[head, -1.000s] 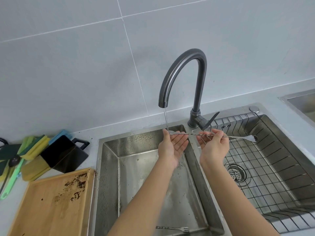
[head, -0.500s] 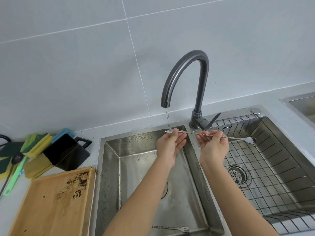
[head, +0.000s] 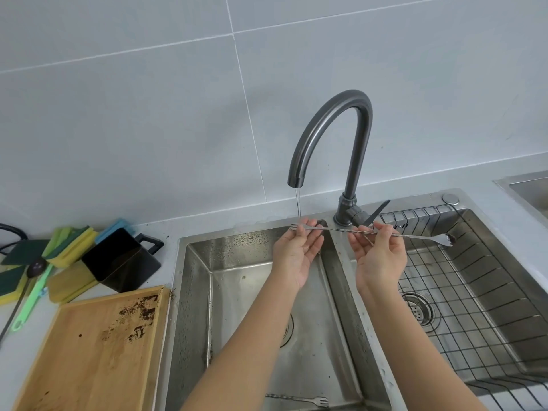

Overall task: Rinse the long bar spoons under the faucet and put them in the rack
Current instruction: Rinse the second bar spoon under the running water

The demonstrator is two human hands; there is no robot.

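Note:
A long twisted bar spoon (head: 341, 230) lies level across both basins. Its fork end sits under the thin stream from the dark faucet (head: 332, 137); its bowl, with dark residue, hangs over the wire rack (head: 474, 298). My left hand (head: 296, 253), palm up, pinches the shaft near the fork end at the water. My right hand (head: 379, 256) pinches the twisted middle with its fingertips. A second bar spoon (head: 299, 399) with a fork end lies on the floor of the left basin (head: 225, 262).
A wooden tray (head: 89, 357) with dark stains lies left of the sink. Behind it are a black container (head: 124, 262), several green-yellow sponges (head: 71, 241) and a green-handled tool (head: 32, 295). Another sink's edge (head: 525, 188) shows at far right.
My left hand's fingers have moved from lying flat under the stream to pinching the spoon near its fork end. The spoon stays level under the water; my right hand barely moved.

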